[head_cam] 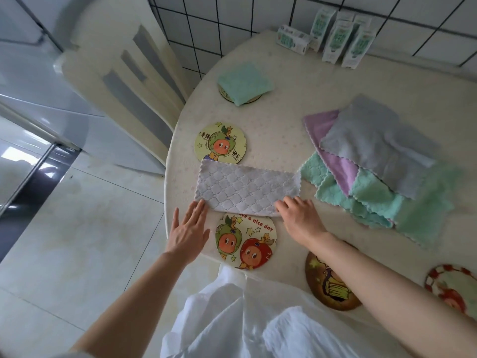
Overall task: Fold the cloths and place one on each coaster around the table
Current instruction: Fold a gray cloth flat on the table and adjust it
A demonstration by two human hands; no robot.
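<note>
Pressing down with straight fingers, the left hand (189, 228) touches the near left corner of the lilac cloth (245, 188). The cloth is a folded strip between two cartoon coasters, upper (220, 142) and lower (246, 241). Right hand (299, 215): fingers curled on the near right corner. Green cloth (244, 82), folded, sits on the far coaster (254, 100). Unfolded pile (382, 161) to the right. Surface (284, 112) pale; chair (124, 81) left, tiled wall behind. Brown coaster (330, 285) partly under the forearm; red coaster (451, 285) cut off.
</note>
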